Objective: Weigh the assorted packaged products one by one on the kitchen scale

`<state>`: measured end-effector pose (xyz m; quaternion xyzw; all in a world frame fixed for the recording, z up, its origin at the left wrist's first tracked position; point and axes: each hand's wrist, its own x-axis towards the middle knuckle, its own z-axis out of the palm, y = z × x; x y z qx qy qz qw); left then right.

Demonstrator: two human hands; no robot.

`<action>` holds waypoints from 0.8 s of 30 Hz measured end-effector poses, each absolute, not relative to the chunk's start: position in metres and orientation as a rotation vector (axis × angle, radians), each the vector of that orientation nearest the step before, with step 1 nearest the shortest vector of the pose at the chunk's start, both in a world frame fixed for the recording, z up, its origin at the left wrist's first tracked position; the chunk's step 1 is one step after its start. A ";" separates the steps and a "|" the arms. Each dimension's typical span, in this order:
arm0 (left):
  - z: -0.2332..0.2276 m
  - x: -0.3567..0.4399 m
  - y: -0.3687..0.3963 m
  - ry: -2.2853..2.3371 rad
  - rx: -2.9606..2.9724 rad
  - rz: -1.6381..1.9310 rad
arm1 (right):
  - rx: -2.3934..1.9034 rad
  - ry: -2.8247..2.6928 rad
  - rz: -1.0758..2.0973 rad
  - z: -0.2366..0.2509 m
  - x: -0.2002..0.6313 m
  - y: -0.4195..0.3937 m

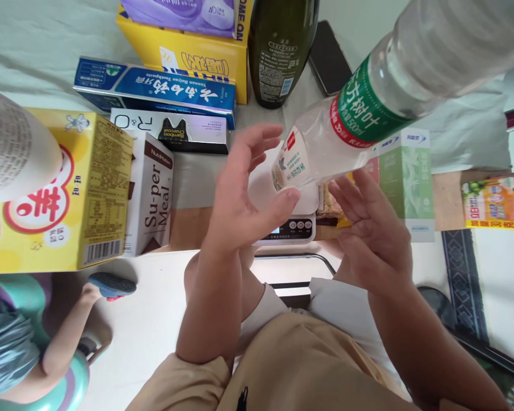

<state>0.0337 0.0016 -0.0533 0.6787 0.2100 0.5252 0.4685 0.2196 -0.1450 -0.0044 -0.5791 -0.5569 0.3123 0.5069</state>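
A clear plastic drink bottle (pixel 312 134) with a green and red label leans toward the upper right in the head view. Its lower end is over a white kitchen scale (pixel 297 228), partly hidden by my left hand. My left hand (pixel 252 188) is to the left of the bottle's lower end, thumb and fingers apart and curved; whether it touches the bottle I cannot tell. On the right, my right hand (pixel 372 234) is open just below the bottle, fingers stretched. A small food packet (pixel 328 200) shows between that hand and the scale.
Left of the hands stand a yellow snack box (pixel 107 188), a Su-per Meal box (pixel 149 194) and a blue toothpaste box (pixel 154 88). A dark green bottle (pixel 280 51) and a phone (pixel 329 57) lie behind. A green box (pixel 405 182) stands right. Another person's leg (pixel 64 342) shows lower left.
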 end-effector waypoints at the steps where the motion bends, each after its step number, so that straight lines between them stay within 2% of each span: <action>1: -0.054 0.034 0.003 0.489 1.671 1.283 | -1.393 -1.341 0.753 -0.004 0.220 -0.145; 8: -0.051 0.043 0.005 0.382 1.680 1.267 | -1.440 -1.326 0.751 -0.003 0.223 -0.148; 14: -0.054 0.055 0.007 0.515 1.745 1.239 | -1.443 -1.325 0.790 0.001 0.229 -0.152; 24: -0.047 0.076 0.021 0.479 1.748 1.368 | -1.494 -1.342 0.685 0.015 0.239 -0.180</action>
